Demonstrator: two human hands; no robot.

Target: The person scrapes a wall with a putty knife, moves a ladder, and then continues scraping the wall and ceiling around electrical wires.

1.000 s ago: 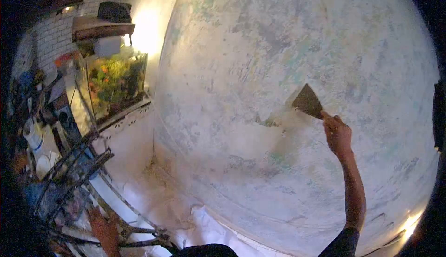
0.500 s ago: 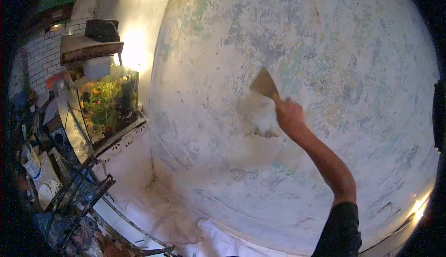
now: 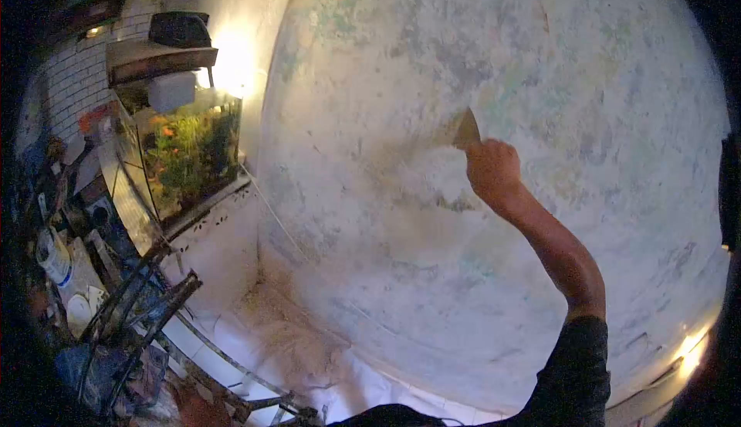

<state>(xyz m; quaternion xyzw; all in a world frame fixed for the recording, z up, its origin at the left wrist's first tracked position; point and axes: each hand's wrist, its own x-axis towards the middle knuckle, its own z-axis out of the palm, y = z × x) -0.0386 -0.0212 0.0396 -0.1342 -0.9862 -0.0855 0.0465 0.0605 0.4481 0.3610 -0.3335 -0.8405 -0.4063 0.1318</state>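
Observation:
My right hand (image 3: 494, 168) is closed around the handle of a putty knife (image 3: 468, 129), its flat blade angled up against the wall. The wall (image 3: 386, 72) is patchy, with white, grey and faint green areas where the coating looks worn. A brownish blur lies over the surface left of the blade, and a rough darker mark shows just below the hand. My bare forearm reaches up from a dark sleeve at the lower right. No part of my left hand shows.
At the left stands a lit aquarium (image 3: 193, 153) with plants, under a shelf holding a dark box (image 3: 180, 30). Dark metal frame bars (image 3: 174, 296) and piled clutter fill the lower left. A dusty white sheet (image 3: 301, 350) lies along the wall's foot. A bright lamp glows behind the aquarium.
My right hand has shifted slightly right, and the putty knife has turned so its blade appears narrower and more upright. The view has tilted down a little.

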